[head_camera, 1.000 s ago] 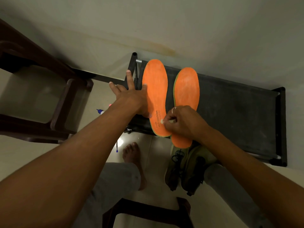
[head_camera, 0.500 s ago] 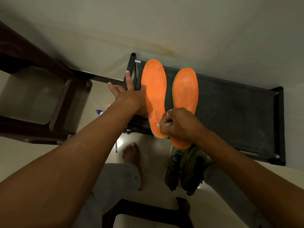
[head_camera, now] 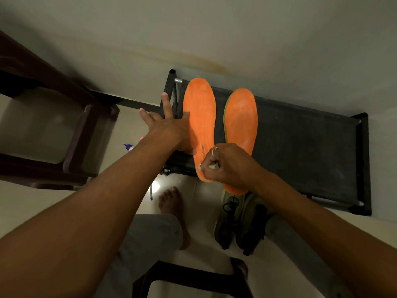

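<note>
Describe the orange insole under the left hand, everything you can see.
The left orange insole lies flat, toe toward the wall, on the black rack. It has an orange top, a greenish rim and dark print near the heel. The left hand presses its outer edge; the right hand pinches a small pale piece at its heel.

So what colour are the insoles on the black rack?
Bright orange with a green edge, best in the head view: left insole, right insole.
</note>
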A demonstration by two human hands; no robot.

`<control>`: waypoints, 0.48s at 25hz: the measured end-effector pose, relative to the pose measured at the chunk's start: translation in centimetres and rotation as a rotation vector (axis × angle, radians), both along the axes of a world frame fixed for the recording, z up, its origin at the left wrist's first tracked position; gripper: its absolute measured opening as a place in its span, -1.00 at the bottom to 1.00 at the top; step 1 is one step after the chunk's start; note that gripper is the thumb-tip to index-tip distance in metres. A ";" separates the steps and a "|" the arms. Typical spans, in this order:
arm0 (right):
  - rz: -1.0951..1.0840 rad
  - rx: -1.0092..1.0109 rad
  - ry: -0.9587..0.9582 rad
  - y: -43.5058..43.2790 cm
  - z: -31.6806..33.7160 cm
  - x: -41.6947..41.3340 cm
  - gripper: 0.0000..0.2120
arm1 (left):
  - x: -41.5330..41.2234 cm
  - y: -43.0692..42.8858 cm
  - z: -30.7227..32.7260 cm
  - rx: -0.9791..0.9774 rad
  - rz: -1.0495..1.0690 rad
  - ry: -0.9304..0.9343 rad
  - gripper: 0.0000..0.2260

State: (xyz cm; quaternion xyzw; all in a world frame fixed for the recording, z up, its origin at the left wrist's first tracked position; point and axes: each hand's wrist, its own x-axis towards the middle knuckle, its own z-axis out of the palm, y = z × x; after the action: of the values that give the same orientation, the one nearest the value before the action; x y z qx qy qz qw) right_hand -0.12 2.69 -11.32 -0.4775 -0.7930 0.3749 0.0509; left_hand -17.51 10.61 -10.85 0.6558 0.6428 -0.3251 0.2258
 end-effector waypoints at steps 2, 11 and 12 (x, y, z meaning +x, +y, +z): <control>-0.016 -0.019 0.021 0.1 0.1 0.0 -0.86 | 0.1 0.1 0.0 0.001 0.006 -0.003 0.14; -0.067 0.027 -0.038 1.2 -0.4 -0.4 -0.83 | 0.1 -0.1 0.2 0.001 -0.001 -0.006 0.12; -0.107 0.112 -0.075 1.2 -0.6 -0.4 -0.76 | 0.1 -0.1 0.2 -0.003 -0.002 -0.005 0.13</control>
State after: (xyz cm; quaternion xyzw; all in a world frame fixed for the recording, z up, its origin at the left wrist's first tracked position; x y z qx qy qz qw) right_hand -0.56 3.88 -11.90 -0.5294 -0.7874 0.3085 0.0680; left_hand -17.38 10.52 -10.61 0.6568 0.6412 -0.3247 0.2279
